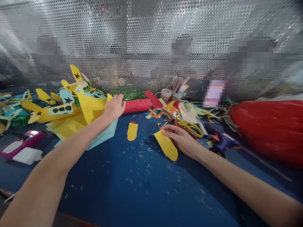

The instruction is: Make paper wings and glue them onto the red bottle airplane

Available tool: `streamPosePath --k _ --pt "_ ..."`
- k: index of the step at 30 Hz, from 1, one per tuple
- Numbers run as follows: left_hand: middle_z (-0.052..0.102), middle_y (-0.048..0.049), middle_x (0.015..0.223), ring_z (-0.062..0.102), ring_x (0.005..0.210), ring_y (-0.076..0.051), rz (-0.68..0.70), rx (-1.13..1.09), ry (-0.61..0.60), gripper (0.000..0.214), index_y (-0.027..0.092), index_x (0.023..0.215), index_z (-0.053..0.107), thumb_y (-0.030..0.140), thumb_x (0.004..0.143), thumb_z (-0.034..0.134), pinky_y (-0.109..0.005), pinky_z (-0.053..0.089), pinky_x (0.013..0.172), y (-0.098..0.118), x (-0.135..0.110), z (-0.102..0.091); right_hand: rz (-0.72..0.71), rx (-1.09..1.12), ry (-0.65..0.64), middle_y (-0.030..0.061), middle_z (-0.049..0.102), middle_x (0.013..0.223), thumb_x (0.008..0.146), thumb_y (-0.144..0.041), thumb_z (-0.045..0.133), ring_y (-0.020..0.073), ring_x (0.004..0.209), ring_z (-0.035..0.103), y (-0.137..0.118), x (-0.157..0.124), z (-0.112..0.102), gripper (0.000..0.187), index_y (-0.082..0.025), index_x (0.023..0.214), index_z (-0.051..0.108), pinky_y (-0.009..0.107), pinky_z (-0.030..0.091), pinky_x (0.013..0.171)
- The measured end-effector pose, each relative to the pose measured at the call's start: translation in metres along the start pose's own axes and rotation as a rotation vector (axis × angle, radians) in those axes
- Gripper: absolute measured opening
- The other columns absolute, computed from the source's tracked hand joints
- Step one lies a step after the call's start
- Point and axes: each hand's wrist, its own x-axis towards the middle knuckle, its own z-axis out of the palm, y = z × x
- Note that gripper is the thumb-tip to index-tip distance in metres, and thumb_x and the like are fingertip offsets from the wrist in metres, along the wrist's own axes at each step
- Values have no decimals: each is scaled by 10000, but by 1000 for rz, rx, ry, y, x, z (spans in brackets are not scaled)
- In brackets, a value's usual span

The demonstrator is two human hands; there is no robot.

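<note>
My left hand is closed on the edge of a yellow paper sheet, whose corner stands up off a stack of coloured sheets. Beneath it shows a light blue sheet. Right beside this hand lies a red roll. Between thumb and fingers, my right hand pinches a yellow paper strip with a rounded end, held just over the blue table. A smaller yellow rounded piece lies flat between the hands. Yellow-handled scissors rest behind my right hand.
Paper planes with black stars crowd the left, near a purple device with a white block. Paper scraps lie at the back. A blue glue gun and a red plastic bag are on the right. A perforated metal screen stands behind.
</note>
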Motion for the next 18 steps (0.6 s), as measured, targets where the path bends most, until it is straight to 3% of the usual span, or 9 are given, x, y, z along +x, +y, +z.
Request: streamPosePath --k 5,8,10,12,15,18 --pt "381 -269 1402 402 1245 -439 -123 201 37 629 116 1430 333 353 869 491 -520 348 954 -34 8 -6 -7 -20 -13 1 659 803 622 -364 823 131 691 608 0 1 -1 297 -222 847 690 267 460 630" --pt "500 -293 1299 424 1213 -489 -208 267 -125 698 108 1387 406 402 786 603 -616 288 956 -48 11 -5 -19 -47 -16 10 660 806 634 -368 812 142 694 610 0 1 -1 289 -221 850 689 276 468 630" --pt "570 -283 1194 519 1112 -469 -255 260 -236 678 99 1331 467 376 740 653 -602 344 908 -54 12 -4 -20 -51 -25 9 660 800 634 -371 812 140 687 608 1 2 -2 288 -221 847 689 275 467 625" --pt "571 -278 1176 570 1043 -438 -278 251 -268 614 97 1291 499 297 731 652 -539 418 834 -55 11 -4 -18 -52 -35 3 661 797 638 -367 812 132 683 605 1 2 -3 280 -221 844 692 268 460 623" --pt "537 -276 1205 580 1031 -404 -256 272 -211 564 95 1347 441 190 799 538 -489 445 794 -52 10 -12 -15 -63 -45 -3 664 800 643 -361 811 123 689 601 0 1 -3 268 -223 840 694 261 445 624" --pt "463 -233 1291 501 1140 -386 -179 301 -76 581 148 1449 304 171 880 422 -526 372 915 -50 11 -28 -19 -79 -42 -2 665 799 642 -370 809 125 688 597 -1 1 -2 277 -220 843 691 266 439 624"
